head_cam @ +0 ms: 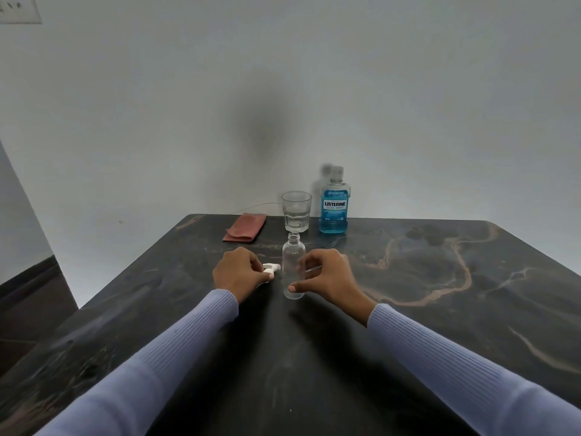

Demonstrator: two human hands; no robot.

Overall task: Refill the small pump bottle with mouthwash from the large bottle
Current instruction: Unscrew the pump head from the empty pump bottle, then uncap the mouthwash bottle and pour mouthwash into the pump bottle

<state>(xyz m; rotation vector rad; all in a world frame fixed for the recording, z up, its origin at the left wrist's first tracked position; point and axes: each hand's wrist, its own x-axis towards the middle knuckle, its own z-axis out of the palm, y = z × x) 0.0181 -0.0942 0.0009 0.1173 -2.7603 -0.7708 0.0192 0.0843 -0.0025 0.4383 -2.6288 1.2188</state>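
Taking the small bottle (293, 269) as the landmark: it stands upright on the dark desk (408, 309), neck open, looking empty.

Well behind it and to its left lies a folded red cloth (244, 228). Just left of it, the left hand (238, 271) is curled round the white pump (271, 267), which lies low at the desk surface. The dip tube is hard to make out. Set the pump down on its side, clear of the bottle, so it neither rolls nor gets knocked during pouring.

Directly behind the bottle stands a glass (296, 211) with some clear liquid. Just right of the bottle, the right hand (327, 275) has its thumb against the lower wall and its fingers loosely curved near the side, more steadying than gripping. That hand should hold the bottle more firmly before any pour, as it looks light and tippy.

Behind and right stands the Listerine (334, 204), still capped, blue liquid inside. It must be uncapped next and poured slowly into the narrow neck.
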